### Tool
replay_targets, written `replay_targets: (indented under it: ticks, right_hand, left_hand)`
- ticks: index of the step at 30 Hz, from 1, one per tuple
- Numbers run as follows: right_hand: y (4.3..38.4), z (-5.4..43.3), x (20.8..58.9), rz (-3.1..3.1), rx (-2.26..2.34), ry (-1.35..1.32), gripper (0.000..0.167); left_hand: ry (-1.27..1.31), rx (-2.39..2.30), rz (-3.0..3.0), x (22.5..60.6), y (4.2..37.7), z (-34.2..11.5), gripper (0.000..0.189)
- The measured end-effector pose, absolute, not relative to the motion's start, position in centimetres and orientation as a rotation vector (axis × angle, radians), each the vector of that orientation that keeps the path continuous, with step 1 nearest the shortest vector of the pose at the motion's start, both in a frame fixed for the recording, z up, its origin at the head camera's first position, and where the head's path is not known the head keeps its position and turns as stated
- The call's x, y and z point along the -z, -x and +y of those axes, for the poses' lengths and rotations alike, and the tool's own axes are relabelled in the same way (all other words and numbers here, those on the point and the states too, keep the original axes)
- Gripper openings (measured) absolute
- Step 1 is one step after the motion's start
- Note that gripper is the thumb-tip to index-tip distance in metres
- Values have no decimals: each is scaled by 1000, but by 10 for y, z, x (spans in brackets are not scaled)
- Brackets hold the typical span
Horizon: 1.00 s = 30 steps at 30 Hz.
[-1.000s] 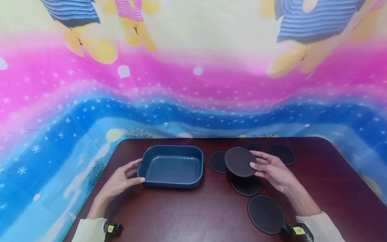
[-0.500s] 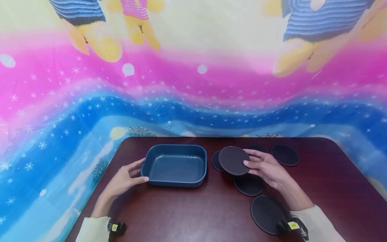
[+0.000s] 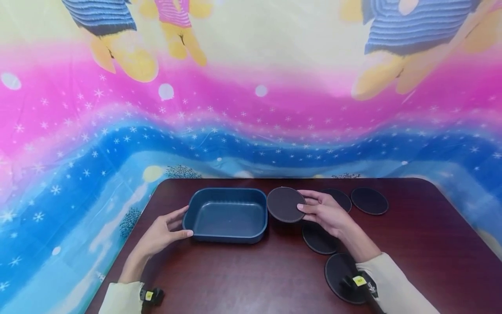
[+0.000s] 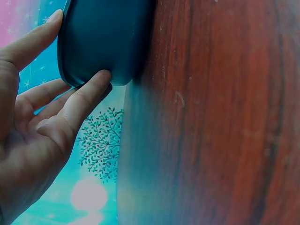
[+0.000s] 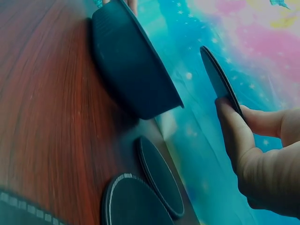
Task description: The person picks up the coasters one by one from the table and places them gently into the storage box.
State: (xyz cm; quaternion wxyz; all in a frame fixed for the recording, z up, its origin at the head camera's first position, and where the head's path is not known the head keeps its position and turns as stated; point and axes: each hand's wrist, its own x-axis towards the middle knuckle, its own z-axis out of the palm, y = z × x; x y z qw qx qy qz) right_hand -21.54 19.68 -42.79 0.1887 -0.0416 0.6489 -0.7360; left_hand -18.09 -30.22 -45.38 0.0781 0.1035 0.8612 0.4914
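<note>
A dark blue-grey rectangular plastic bin (image 3: 232,239) stands on the table. At its left end my left hand (image 3: 154,235) touches it with thumb and fingers spread. In the left wrist view, fairly straight fingers (image 4: 86,98) rest against the bin's outer wall (image 4: 105,42). My right hand (image 3: 327,213) pinches a round dark brown coaster (image 3: 285,205) by its right edge, thumb on the face toward me. That coaster is raised and tilted, just right of the bin's right rim. Seen edge-on in the right wrist view, the held coaster (image 5: 218,77) is well off the table.
Several more round coasters lie on the dark red-brown table (image 3: 243,283): one at the far right (image 3: 369,201), one behind the right hand (image 3: 340,199), one below it (image 3: 318,240), and one partly under the right wrist (image 3: 339,277). A printed cloth (image 3: 251,135) hangs behind the table.
My right hand has carried the coaster leftward, from over the other coasters to beside the bin's right rim. The left hand keeps its place at the bin's left end.
</note>
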Motion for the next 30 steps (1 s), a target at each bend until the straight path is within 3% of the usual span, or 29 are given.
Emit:
replay_targets:
  ticks: [30]
  right_hand:
    - [238, 115, 432, 1860, 2022, 153, 55]
  left_hand:
    - [-302, -1449, 2595, 454, 182, -302, 87]
